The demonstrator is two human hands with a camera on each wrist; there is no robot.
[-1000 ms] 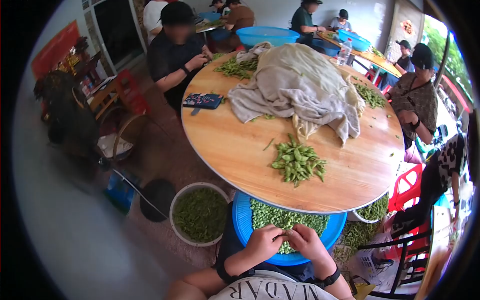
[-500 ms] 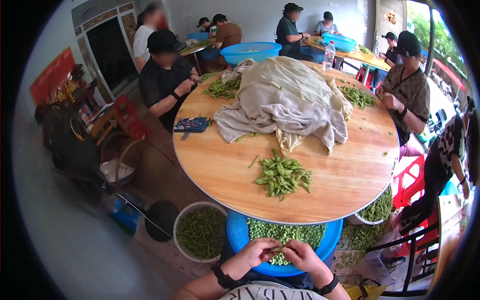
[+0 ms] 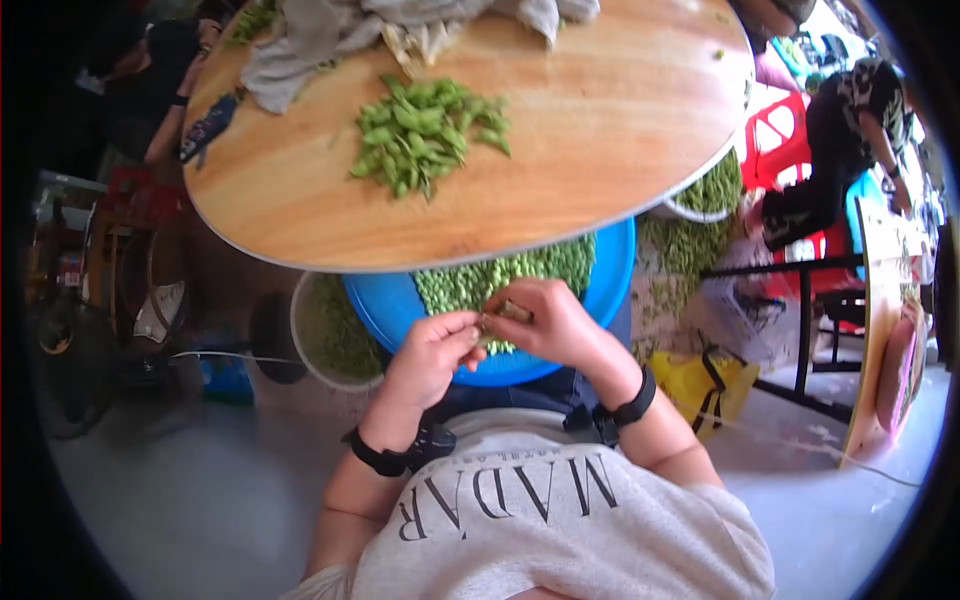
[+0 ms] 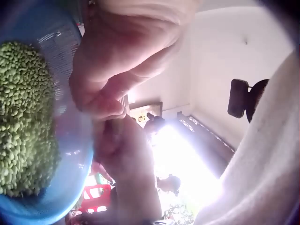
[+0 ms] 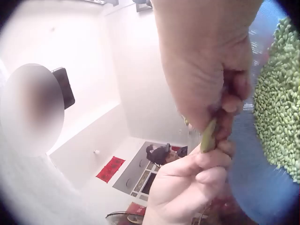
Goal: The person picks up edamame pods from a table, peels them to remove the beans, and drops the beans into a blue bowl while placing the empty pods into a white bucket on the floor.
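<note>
Both hands meet over a blue plastic basin [image 3: 618, 285] that holds shelled green soybeans [image 3: 560, 262]. Between them, a green soybean pod [image 5: 209, 136] shows in the right wrist view. My left hand [image 3: 432, 352] pinches the pod's lower end between thumb and fingertips. Curled around its upper end are the fingers of my right hand [image 3: 550, 318], which hide part of it. In the left wrist view the fingertips of both hands touch and cover the pod. A heap of unshelled soybean pods [image 3: 425, 135] lies on the round wooden table [image 3: 580, 150] in front.
The table's front edge overhangs the basin. Tubs of pods stand at left [image 3: 335, 320] and right [image 3: 715, 195]. A yellow bag [image 3: 690, 385] lies on the floor at right, near a black metal frame [image 3: 805, 330]. A cloth [image 3: 300, 50] covers part of the table.
The head view has tilted down, so the table sits higher in it and the far people are out of view. The hands stay together over the basin, fingers shifting around the pod.
</note>
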